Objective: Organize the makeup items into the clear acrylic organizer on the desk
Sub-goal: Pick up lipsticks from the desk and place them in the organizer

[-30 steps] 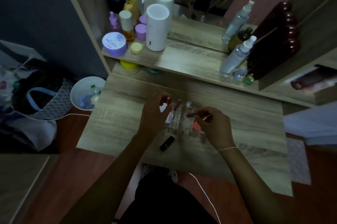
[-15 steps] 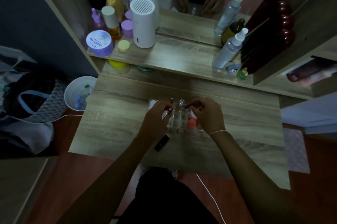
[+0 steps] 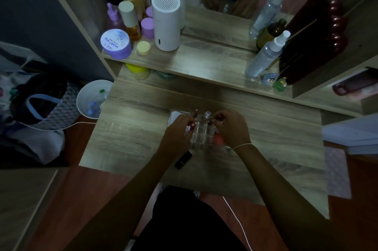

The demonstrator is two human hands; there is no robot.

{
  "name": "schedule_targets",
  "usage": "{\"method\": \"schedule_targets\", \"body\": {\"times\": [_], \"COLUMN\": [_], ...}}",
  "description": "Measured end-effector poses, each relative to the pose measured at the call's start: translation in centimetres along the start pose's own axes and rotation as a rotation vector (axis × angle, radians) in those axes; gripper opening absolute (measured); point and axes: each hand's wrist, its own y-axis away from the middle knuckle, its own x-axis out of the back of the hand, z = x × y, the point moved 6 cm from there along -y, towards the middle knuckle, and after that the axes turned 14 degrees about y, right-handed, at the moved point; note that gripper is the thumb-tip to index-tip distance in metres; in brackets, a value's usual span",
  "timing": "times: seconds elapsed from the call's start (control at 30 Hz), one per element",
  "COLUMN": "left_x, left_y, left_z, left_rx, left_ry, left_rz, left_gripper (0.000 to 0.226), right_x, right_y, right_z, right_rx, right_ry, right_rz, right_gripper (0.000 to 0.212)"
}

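A clear acrylic organizer (image 3: 201, 137) stands on the wooden desk (image 3: 276, 140) between my two hands. My left hand (image 3: 177, 132) is at its left side, fingers closed on a small red-capped makeup tube (image 3: 189, 126). My right hand (image 3: 230, 128) is over the organizer's right side, pinching a small dark red item (image 3: 219, 116) at its top. An orange sponge (image 3: 218, 139) shows inside the organizer under my right hand. A black lipstick tube (image 3: 183, 159) lies on the desk just below my left hand. A white item (image 3: 175, 116) lies behind my left hand.
The raised shelf (image 3: 204, 62) behind holds a white cylinder (image 3: 166, 23), a purple jar (image 3: 116, 44), several bottles, a spray bottle (image 3: 266, 55) and small figurines (image 3: 275, 81). A white bin (image 3: 93, 98) and bags sit on the floor at left. A white cable (image 3: 239, 222) hangs below the desk edge.
Both hands have closed in on the organizer. My right hand moved up over its right side, uncovering the orange sponge. The black lipstick tube stays on the desk.
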Motion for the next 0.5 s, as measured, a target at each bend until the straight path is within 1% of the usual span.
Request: {"method": "schedule_targets", "body": {"times": [0.1,0.17,0.37,0.43,0.5], "left_x": [0.1,0.1,0.3,0.5,0.8], "left_y": [0.1,0.3,0.3,0.3,0.5], "left_z": [0.5,0.7,0.1,0.2,0.6], "left_rx": [-0.067,-0.113,-0.115,-0.130,-0.169], "left_ry": [0.004,-0.005,0.003,-0.006,-0.038], "left_rz": [0.011,0.010,0.066,0.088,0.114], "left_gripper": [0.018,0.018,0.022,0.027,0.031], "right_x": [0.7,1.1,1.6,1.7,1.9], "right_y": [0.0,0.1,0.0,0.0,0.0], "right_z": [0.3,0.5,1.0,1.2,1.3], "right_rx": [-0.048,-0.080,-0.107,-0.130,-0.149], "right_ry": [-0.103,-0.169,-0.210,-0.238,-0.273], "right_rz": [0.069,0.086,0.100,0.097,0.095], "right_gripper": [0.006,0.006,0.011,0.016,0.029]}}
